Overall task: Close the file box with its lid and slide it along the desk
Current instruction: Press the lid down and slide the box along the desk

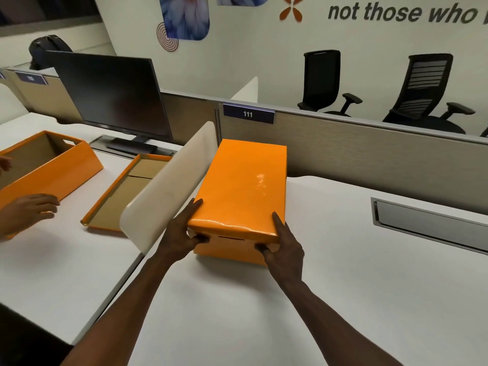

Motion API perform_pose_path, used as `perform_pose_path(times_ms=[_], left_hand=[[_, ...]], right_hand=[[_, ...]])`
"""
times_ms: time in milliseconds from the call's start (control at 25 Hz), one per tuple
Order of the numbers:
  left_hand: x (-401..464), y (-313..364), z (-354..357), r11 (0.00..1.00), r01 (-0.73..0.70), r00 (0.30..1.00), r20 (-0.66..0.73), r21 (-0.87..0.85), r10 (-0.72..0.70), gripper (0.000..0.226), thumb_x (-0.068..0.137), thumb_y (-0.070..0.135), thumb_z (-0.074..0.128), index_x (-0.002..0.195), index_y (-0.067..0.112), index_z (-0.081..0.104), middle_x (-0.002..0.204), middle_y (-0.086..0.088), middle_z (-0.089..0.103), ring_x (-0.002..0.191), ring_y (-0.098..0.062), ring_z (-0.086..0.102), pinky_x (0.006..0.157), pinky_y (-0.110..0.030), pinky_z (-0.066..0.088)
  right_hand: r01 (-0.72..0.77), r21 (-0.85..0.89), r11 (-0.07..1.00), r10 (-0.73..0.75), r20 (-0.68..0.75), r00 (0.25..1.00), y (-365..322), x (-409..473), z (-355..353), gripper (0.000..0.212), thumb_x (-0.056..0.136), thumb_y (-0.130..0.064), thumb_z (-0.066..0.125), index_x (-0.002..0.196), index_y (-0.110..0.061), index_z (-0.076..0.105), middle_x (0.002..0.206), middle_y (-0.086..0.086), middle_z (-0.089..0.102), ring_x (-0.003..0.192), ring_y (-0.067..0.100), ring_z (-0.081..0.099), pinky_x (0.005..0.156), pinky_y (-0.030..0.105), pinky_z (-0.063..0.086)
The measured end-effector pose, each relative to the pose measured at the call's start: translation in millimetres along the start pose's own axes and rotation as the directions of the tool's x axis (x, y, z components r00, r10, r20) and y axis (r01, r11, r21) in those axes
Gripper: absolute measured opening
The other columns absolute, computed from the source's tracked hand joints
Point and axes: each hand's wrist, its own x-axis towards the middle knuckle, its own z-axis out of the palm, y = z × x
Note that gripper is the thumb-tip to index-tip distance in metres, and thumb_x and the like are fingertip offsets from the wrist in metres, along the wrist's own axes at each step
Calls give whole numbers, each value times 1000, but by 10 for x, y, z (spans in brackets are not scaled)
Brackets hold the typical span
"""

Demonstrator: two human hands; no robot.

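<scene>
White desk (330,260) is carrying an orange file box (229,253) with its lid (243,186) on; the left hand (182,231) and right hand (284,247) are gripping its near corners. Beyond, a partition (356,149) is standing.

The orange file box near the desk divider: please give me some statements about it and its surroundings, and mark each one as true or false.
1. The lid is already on the file box. True.
2. Only the left hand touches the box. False: the right hand also grips its near end.
3. The box stands to the right of the white divider. True.
4. The monitor shows a bright picture. False: its screen is dark.
5. A second orange box, open, lies beyond the divider with a loose lid beside it. True.
</scene>
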Motion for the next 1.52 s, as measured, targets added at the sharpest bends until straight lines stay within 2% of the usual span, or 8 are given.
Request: perform_pose_path(times_ms=[160, 320, 400, 520, 680, 960, 1200, 1520], left_hand=[[12, -88, -55, 989, 80, 991, 116, -122, -66, 120, 64, 33, 93, 159, 34, 20, 156, 13, 30, 135, -14, 38, 109, -44, 41], [145, 21, -222, 881, 303, 950, 185, -364, -250, 129, 56, 78, 76, 160, 34, 14, 160, 6, 35, 140, -18, 42, 104, -39, 46], [296, 100, -240, 808, 436, 899, 146, -396, -414, 121, 61, 87, 63, 158, 26, 26, 160, -5, 41, 144, -25, 43, 110, -46, 43], [498, 162, -271, 798, 495, 869, 204, -343, -451, 94, 71, 76, 68, 145, 19, 53, 142, -12, 60, 127, -31, 59, 102, -48, 51], [622, 8, -420, 819, 473, 881, 171, -324, -441, 54, 91, 46, 68, 136, 17, 60, 127, -10, 67, 113, -32, 65, 92, -45, 54], [614, -77, -541, 836, 474, 880, 161, -278, -446, 55, 96, 45, 62, 143, 17, 55, 136, -12, 63, 119, -35, 62, 104, -56, 50], [564, 36, -490, 868, 459, 887, 157, -188, -435, 57, 98, 49, 56, 144, 15, 52, 137, -15, 61, 120, -37, 60, 103, -58, 49], [534, 44, -613, 876, 459, 888, 52, -150, -457, 52, 100, 44, 55, 143, 14, 54, 140, -18, 60, 122, -40, 59, 105, -59, 47]], right_hand=[[-11, 87, 996, -1, 136, 991, 67, 48, -27, 111, 75, -50, 82, 158, -36, 11, 154, 0, 43, 124, 16, 54, 94, 30, 49], [-402, 341, 850, 351, 201, 914, 55, 275, -104, 105, 69, -84, 58, 156, -44, 14, 159, 2, 35, 135, 25, 47, 103, 45, 46], [-549, 422, 722, 445, 325, 835, 3, 446, -59, 95, 77, -79, 52, 157, -39, 18, 159, 2, 35, 135, 28, 46, 108, 54, 42], [-521, 442, 730, 408, 329, 851, -108, 515, 56, 76, 90, -60, 55, 155, -34, 26, 151, 0, 46, 127, 25, 52, 105, 54, 46], [-473, 442, 762, 381, 286, 880, -260, 393, 249, 74, 89, -60, 59, 153, -35, 30, 146, -2, 51, 125, 23, 54, 102, 49, 49], [-462, 420, 781, 359, 304, 883, -361, 262, 342, 79, 89, -59, 58, 156, -38, 22, 153, -1, 42, 130, 23, 49, 91, 35, 47], [-443, 362, 820, 342, 311, 887, -370, 293, 175, 76, 92, -56, 56, 156, -33, 23, 153, 2, 44, 134, 30, 49, 102, 50, 50], [-418, 372, 829, 311, 313, 897, -534, 300, 279, 73, 95, -52, 55, 157, -30, 23, 153, 3, 44, 134, 28, 48, 104, 51, 48]])
